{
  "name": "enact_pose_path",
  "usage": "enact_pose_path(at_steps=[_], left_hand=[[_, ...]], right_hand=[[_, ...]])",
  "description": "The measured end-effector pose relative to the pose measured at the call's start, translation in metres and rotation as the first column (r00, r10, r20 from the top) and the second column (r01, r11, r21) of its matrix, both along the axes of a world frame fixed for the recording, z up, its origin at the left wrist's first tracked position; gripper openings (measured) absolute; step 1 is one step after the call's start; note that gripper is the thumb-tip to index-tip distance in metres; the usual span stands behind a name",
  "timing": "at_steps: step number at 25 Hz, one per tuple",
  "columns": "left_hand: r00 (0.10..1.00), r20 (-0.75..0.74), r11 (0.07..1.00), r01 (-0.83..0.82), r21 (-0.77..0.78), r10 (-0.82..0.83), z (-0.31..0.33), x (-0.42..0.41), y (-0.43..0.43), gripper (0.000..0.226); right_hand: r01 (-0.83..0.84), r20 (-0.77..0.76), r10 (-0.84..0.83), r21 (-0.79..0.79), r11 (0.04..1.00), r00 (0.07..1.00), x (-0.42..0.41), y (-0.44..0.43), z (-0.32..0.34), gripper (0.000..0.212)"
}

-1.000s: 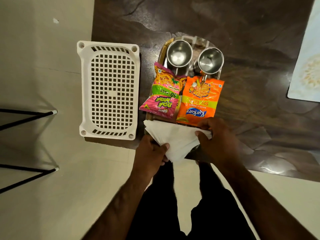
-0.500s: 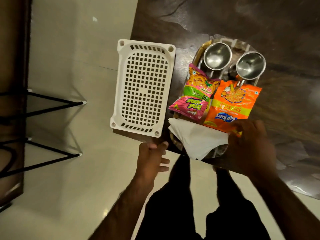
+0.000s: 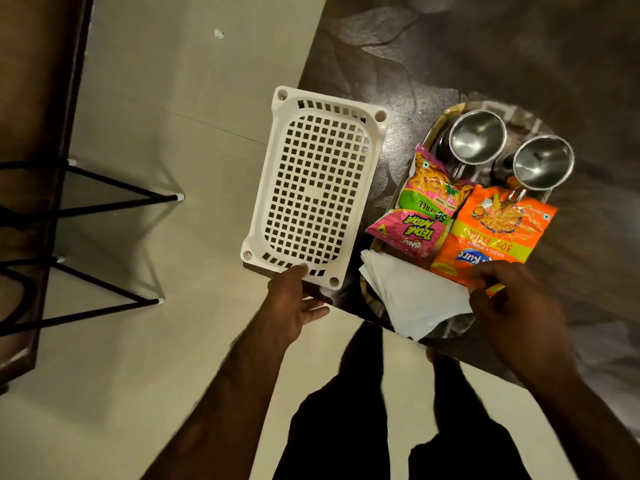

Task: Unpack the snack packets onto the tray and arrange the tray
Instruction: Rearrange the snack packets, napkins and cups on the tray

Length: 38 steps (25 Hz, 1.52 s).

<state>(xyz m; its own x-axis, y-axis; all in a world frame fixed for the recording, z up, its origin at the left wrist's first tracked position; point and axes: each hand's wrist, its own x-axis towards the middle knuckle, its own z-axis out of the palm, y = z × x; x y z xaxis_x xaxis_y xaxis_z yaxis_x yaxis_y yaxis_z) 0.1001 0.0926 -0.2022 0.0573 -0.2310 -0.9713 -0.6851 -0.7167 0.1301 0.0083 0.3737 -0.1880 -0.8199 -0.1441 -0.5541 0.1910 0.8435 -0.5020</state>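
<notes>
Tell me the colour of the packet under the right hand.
Orange packet with a yellow-green band, clearest in the head view.

The single head camera is looking steeply down from above the table edge (image 3: pixel 346 306), sitting fairly close, with the tray (image 3: pixel 437 123) lying right of centre and probably slightly blurred.

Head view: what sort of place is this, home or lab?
Most likely a home dining or living area. A dark stone-patterned table holds a serving tray with two steel cups, snack packets and napkins; pale tiled floor and black metal furniture legs alongside.
</notes>
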Motion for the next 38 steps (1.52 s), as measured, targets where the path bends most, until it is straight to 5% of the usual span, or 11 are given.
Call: enact_pose_path(at_steps=[9,18,20,26,29,33,38], left_hand=[[1.000,-0.002,1.000,-0.010,-0.023,0.010,-0.005,0.009,0.000,0.031],[0.979,0.128,0.987,0.155,0.046,-0.160,0.019,0.037,0.023,0.016],[0.985,0.061,0.975,0.152,0.159,-0.163,0.024,0.048,0.048,0.032],[0.985,-0.096,0.964,0.159,0.213,-0.142,0.011,0.030,0.106,0.047],[0.984,-0.109,0.963,0.159,0.217,-0.138,0.005,0.018,0.120,0.046],[0.992,-0.081,0.966,0.116,0.229,-0.100,0.001,0.016,0.128,0.048],[0.993,-0.114,0.970,0.020,0.241,0.007,0.001,0.014,0.137,0.015]], right_hand=[[0.032,0.051,-0.029,-0.061,0.998,0.998,-0.014,0.001,0.008,0.042],[0.330,-0.064,-0.336,-0.088,0.940,0.940,-0.060,0.019,0.010,0.025],[0.334,-0.140,-0.349,-0.119,0.935,0.927,-0.094,0.022,0.014,0.020],[0.003,-0.269,-0.018,-0.056,0.998,0.963,-0.203,-0.027,0.006,0.034],[-0.175,-0.151,0.180,0.047,0.984,0.972,-0.225,-0.062,-0.004,0.051],[-0.233,-0.052,0.243,0.155,0.960,0.969,-0.220,-0.081,-0.017,0.055],[-0.294,0.018,0.296,0.194,0.936,0.955,-0.224,-0.082,-0.020,0.066]])
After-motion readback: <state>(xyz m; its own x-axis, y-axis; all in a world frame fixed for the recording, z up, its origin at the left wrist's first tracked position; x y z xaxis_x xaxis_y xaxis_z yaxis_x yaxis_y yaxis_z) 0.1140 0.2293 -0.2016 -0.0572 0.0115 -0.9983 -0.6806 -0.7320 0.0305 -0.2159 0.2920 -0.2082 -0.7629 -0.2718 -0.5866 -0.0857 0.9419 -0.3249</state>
